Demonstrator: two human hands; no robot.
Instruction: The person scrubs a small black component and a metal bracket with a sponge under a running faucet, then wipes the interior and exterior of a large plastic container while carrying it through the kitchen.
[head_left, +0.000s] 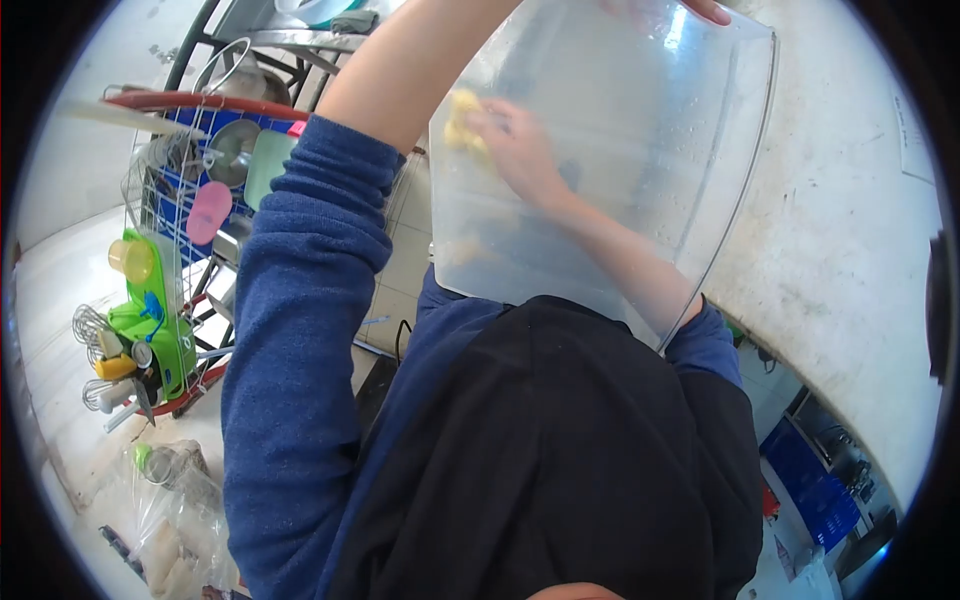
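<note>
A large see-through plastic panel [620,110], cloudy and wet in places, stands tilted in front of my body. My left arm reaches up across the view, and only part of my left hand [708,11] shows at the panel's top edge, closed on it. My right arm passes behind the panel and shows through the plastic. My right hand [522,150] is closed on a yellow cloth [464,124], pressed near the panel's left edge. Blue sleeves are pushed up on both arms, and a black apron [560,440] covers my front.
At left, a wire rack [165,190] holds a pink scoop [209,212], a strainer and other kitchenware. A green holder [165,335] with whisks hangs beside it. A pale worktop [830,230] curves along the right. Lower left lies a clear plastic bag [170,520]; lower right, a blue crate [815,490].
</note>
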